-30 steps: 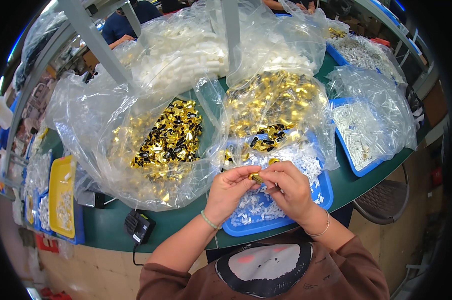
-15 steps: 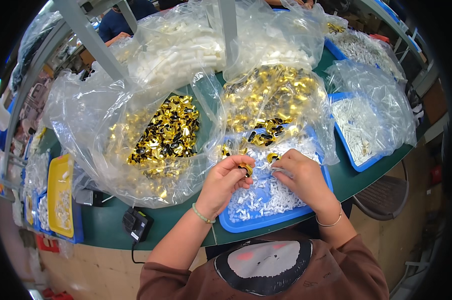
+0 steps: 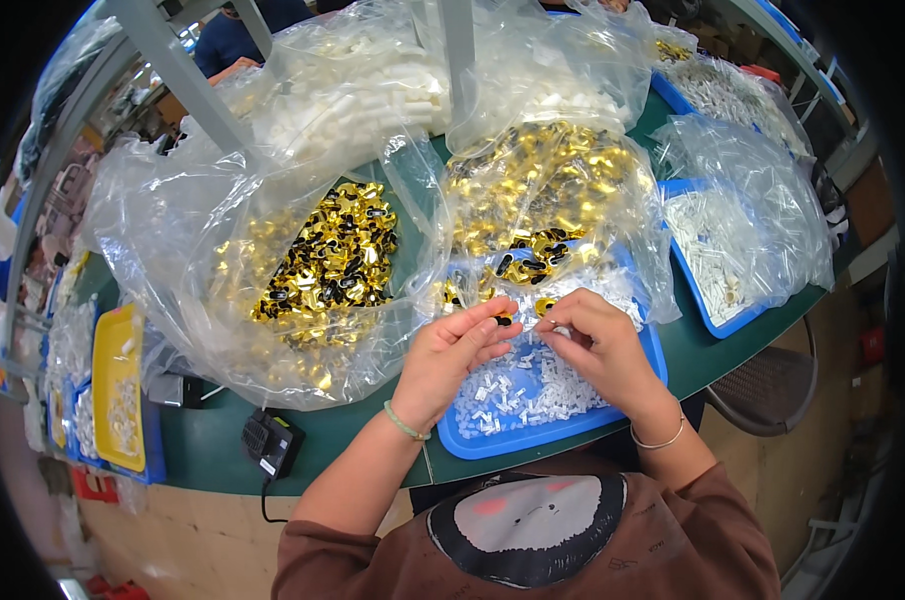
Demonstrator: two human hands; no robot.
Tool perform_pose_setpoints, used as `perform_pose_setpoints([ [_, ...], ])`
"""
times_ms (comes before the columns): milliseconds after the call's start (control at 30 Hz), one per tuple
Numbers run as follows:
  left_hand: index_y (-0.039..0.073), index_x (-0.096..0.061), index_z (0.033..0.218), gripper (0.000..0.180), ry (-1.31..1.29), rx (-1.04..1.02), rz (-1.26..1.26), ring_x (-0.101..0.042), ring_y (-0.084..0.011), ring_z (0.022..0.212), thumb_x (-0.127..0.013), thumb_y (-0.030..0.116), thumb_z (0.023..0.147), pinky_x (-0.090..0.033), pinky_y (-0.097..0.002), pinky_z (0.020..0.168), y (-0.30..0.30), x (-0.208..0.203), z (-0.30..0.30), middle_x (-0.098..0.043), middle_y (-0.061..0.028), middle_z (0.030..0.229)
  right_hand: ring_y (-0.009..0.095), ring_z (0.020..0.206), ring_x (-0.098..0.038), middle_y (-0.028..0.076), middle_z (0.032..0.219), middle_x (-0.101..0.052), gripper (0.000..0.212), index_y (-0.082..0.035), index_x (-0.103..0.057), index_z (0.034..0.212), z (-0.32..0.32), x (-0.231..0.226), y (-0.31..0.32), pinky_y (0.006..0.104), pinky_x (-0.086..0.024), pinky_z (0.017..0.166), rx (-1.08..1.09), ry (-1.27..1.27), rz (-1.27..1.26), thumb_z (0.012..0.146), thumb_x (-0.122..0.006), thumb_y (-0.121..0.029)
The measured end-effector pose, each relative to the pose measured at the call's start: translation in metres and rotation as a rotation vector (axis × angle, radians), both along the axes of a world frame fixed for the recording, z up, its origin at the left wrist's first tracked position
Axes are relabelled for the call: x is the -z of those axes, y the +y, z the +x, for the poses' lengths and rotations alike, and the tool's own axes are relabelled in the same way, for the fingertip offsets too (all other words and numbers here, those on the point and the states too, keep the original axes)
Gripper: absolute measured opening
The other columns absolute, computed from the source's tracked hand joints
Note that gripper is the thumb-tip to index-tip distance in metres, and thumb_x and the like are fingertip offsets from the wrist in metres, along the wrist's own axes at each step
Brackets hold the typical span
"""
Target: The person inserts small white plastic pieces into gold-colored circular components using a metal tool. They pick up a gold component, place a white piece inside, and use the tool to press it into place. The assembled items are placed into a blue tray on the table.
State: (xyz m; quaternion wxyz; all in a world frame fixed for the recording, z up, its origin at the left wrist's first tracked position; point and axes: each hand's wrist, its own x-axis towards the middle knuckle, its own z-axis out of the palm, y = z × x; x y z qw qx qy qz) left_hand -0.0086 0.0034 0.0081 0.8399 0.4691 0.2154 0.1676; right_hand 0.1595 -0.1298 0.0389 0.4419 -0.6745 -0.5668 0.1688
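Observation:
My left hand (image 3: 445, 355) pinches a small gold-and-black part (image 3: 504, 320) between thumb and fingers, its black face showing. Close beside it, my right hand (image 3: 601, 345) has thumb and forefinger closed; whatever is between those fingertips is too small to make out. Both hands are above a blue tray (image 3: 533, 443) filled with small white plastic pieces (image 3: 563, 385). Just behind my right fingertips is another gold part (image 3: 544, 305). More gold-and-black parts (image 3: 538, 262) lie at the tray's far end, spilling from a clear plastic bag (image 3: 628, 225).
To the left a large clear bag (image 3: 173, 270) holds a heap of gold-and-black parts (image 3: 343, 250). Bags of white pieces (image 3: 373, 105) stand behind. A second blue tray (image 3: 725, 328) is at right, a yellow tray (image 3: 106, 380) at left. A black device (image 3: 273, 445) sits by the edge; grey posts (image 3: 460, 70) rise behind.
The gold-and-black part in my left fingers has turned, showing more of its black face. My right fingertips have moved slightly left, nearer to it.

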Motion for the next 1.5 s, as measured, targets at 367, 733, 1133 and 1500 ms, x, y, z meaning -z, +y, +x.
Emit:
perform_pose_setpoints([
  [367, -0.002, -0.05, 0.136, 0.038, -0.062, 0.035, 0.011, -0.06, -0.0137, 0.112, -0.051, 0.01, 0.1, -0.047, -0.0274, 0.101, -0.006, 0.011, 0.004, -0.059, -0.0108, 0.129, 0.011, 0.064, -0.056, 0.006, 0.086, -0.062, 0.021, -0.004, -0.068, 0.1, -0.02, 0.015, 0.013, 0.0246, -0.045, 0.057, 0.051, 0.007, 0.159, 0.081, -0.067, 0.005],
  [733, -0.004, -0.051, 0.135, 0.038, 0.009, 0.075, 0.041, -0.059, -0.0128, 0.111, -0.051, 0.009, 0.1, -0.049, -0.0267, 0.098, -0.006, 0.01, 0.005, -0.059, -0.0104, 0.127, 0.032, 0.077, -0.068, 0.012, 0.086, -0.067, 0.038, -0.005, -0.049, 0.111, -0.025, 0.016, 0.015, 0.0386, -0.053, 0.064, 0.143, -0.041, 0.064, 0.079, -0.068, 0.0],
  [1133, -0.005, -0.05, 0.134, 0.037, 0.003, 0.061, 0.018, -0.059, -0.0136, 0.113, -0.05, 0.009, 0.101, -0.05, -0.0268, 0.098, -0.007, 0.007, 0.005, -0.058, -0.0111, 0.129, 0.031, 0.082, -0.069, 0.015, 0.088, -0.067, 0.028, -0.003, -0.051, 0.103, -0.022, 0.001, 0.016, 0.038, -0.054, 0.069, 0.112, -0.08, -0.014, 0.081, -0.067, 0.0],
  [1500, -0.006, -0.051, 0.133, 0.036, -0.007, 0.059, 0.048, -0.058, -0.0136, 0.113, -0.051, 0.009, 0.1, -0.049, -0.0273, 0.098, -0.007, 0.013, 0.006, -0.059, -0.0117, 0.127, 0.03, 0.078, -0.069, 0.013, 0.085, -0.067, 0.027, -0.004, -0.051, 0.097, -0.028, 0.009, 0.021, 0.0371, -0.053, 0.065, 0.198, -0.123, 0.039, 0.077, -0.069, 0.0],
])
